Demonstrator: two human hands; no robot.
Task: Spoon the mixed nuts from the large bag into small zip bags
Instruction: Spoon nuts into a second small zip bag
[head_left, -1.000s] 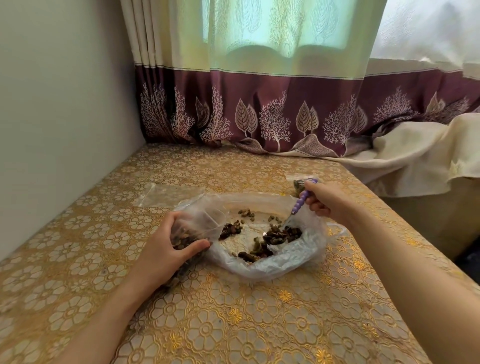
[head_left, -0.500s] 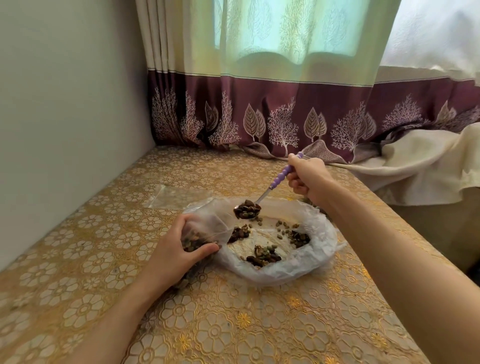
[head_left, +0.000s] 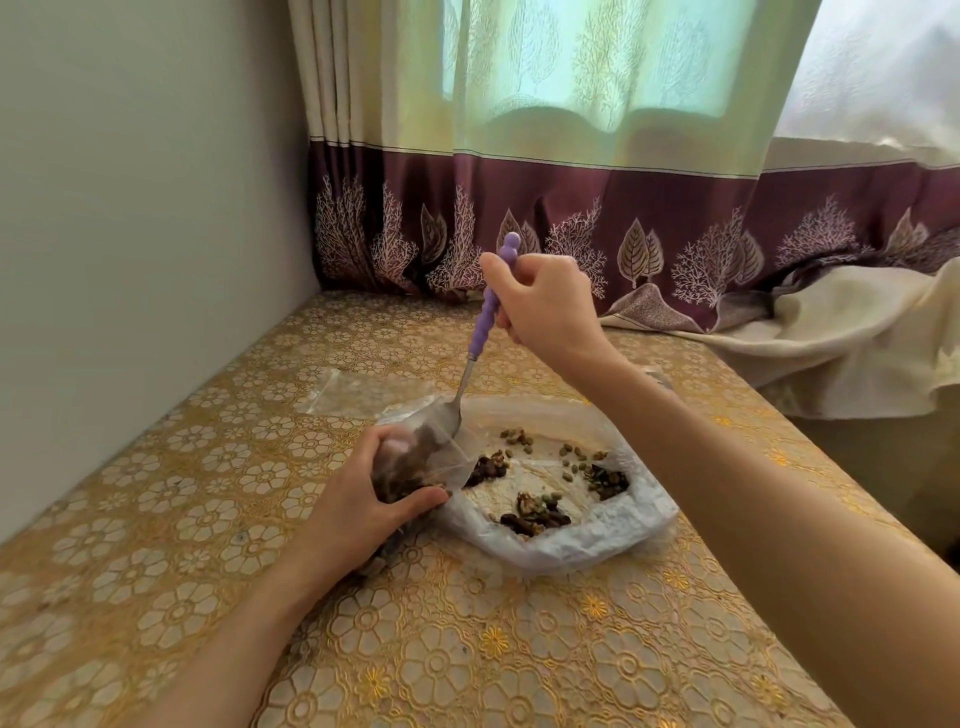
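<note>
The large clear bag (head_left: 597, 540) lies open on the gold tablecloth, with small heaps of mixed nuts (head_left: 535, 512) spread inside it. At its left edge my left hand (head_left: 358, 509) grips a small zip bag (head_left: 415, 462) partly filled with dark nuts, its mouth turned up. My right hand (head_left: 545, 306) holds a spoon (head_left: 480, 332) by its purple beaded handle, steeply tilted. The metal bowl of the spoon is inside the mouth of the small bag.
An empty small zip bag (head_left: 363, 395) lies flat on the tablecloth (head_left: 467, 649) behind the large bag. A wall runs along the left side. A maroon-bordered curtain (head_left: 623, 234) hangs at the back. A cream cloth (head_left: 841, 343) is bunched at the right table edge.
My right hand lifted a spoonful of nuts from the large bag, carried it left and tipped it into the small bag. My left hand kept hold of the small bag.
</note>
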